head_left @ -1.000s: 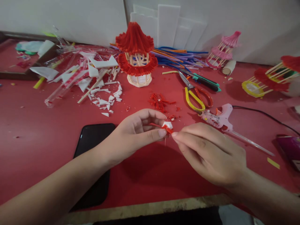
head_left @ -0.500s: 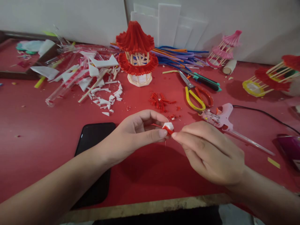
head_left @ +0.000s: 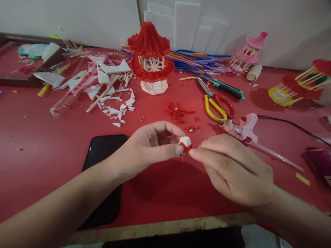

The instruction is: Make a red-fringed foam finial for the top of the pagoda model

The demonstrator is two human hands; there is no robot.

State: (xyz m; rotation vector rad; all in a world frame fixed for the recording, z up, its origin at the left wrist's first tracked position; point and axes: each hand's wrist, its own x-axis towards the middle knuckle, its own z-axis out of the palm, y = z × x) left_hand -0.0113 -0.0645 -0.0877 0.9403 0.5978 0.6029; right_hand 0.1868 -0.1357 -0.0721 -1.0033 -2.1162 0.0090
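Left hand (head_left: pixel 150 146) pinching small white-and-red piece (head_left: pixel 185 142) between thumb and fingers, above table (head_left: pixel 46 151), just right of phone (head_left: pixel 103 172). Right hand (head_left: pixel 232 168) fingertips closed on red end of same piece. Red scraps (head_left: pixel 177 111) beyond piece; scissors (head_left: pixel 216 103) and glue gun (head_left: pixel 243 131) right of those. Red pagoda model (head_left: pixel 151 58) further back.

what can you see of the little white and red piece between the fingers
The little white and red piece is a small white foam-like chunk with red fuzzy strip wrapped at its lower edge. It is held above the red table, pinched by the left hand, while the right hand touches its red edge.
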